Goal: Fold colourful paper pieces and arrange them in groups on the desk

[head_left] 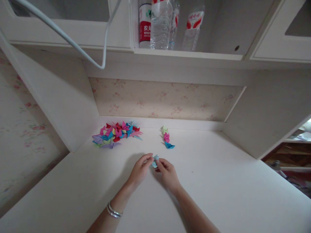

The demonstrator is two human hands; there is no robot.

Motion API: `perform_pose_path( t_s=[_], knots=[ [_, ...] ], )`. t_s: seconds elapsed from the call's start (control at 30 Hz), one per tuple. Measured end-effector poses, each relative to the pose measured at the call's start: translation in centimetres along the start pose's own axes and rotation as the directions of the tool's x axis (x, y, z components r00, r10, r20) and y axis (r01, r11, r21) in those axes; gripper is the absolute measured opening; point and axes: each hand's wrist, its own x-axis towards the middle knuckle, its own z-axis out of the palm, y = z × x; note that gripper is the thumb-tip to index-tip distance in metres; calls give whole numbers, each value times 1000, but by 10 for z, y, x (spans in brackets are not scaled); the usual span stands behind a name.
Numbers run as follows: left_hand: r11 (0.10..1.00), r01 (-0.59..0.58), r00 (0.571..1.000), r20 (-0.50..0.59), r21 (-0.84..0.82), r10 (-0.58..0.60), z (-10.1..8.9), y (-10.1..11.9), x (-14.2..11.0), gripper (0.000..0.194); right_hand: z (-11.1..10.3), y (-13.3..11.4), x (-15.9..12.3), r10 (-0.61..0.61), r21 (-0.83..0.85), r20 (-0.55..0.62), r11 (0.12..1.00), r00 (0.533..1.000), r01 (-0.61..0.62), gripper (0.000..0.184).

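- Left hand (139,169) and right hand (169,174) pinch 1 pale-blue folded paper (155,157).
- Hard tugging could tear it.
- A nudge could scatter the paper row (166,137) near the desk's (209,181) back edge.

Desk (218,181) seems passable rightward, paper pile (118,132) blocking back left
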Motion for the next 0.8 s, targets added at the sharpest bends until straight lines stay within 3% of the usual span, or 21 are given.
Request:
perform_pose_path(
  t_s=[0.13, 0.23, 0.4, 0.53, 0.8],
  knots=[
    [997, 35, 999, 4, -72, -34, -9, -3, -3, 42, 2, -1, -1, 154, 221, 3, 964, 988, -151, 43],
    [996, 49, 999, 21, -79, -47, -13, -4, -6, 47, 2, -3, -5, 177, 299, 6, 939, 984, -171, 43],
    [997, -1, 997, 72, 73, -4, -14, -6, -7, 33, 0, 0, -8, 100, 240, -19, 966, 995, -92, 41],
    [994, -37, 997, 73, 102, 30, -13, -10, -5, 29, -1, 5, -7, 101, 222, -31, 971, 994, -92, 43],
    [993, -42, 998, 57, 108, 35, -14, -15, -3, 40, 1, 1, -5, 126, 261, -12, 958, 992, -119, 42]
  ],
)
